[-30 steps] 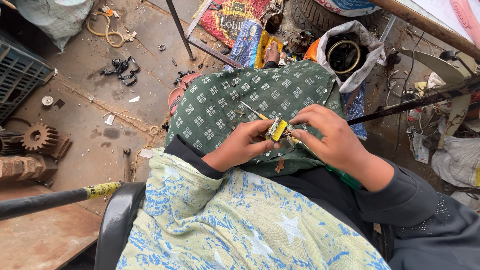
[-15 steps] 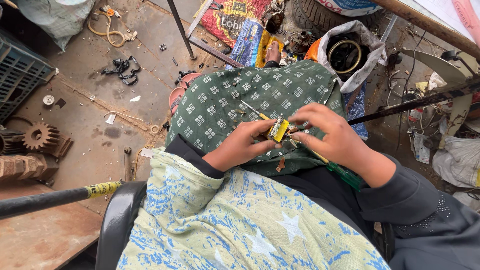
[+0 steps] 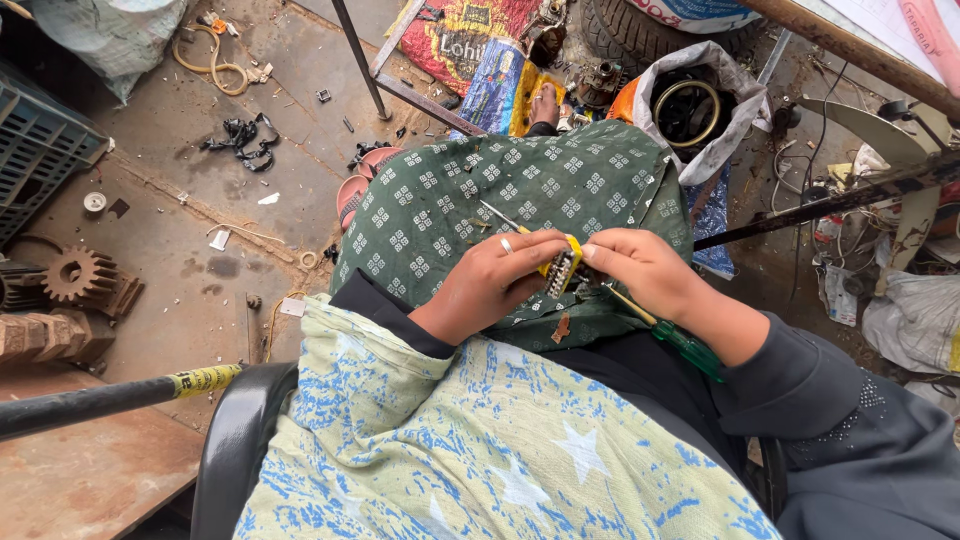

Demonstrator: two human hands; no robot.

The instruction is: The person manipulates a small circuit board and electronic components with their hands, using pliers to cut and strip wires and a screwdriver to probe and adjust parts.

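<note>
Over my lap, both hands meet on a small yellow and silver metal part. My left hand, with a ring on one finger, grips the part from the left. From the right, my right hand pinches it, and a green-handled screwdriver lies under that wrist. A thin metal rod sticks out to the upper left of the part. My lap is covered by green patterned cloth, and a pale blue-and-yellow cloth lies nearer me.
I sit on a black chair. A dark bar with yellow tape crosses at lower left. Rusty gears lie on the left floor, a blue crate behind them. A bag with a ring-shaped part and clutter fill the right.
Both hands stay on the small part over the lap; the fingers have shifted slightly around it, turning it a little. Nothing else has moved.
</note>
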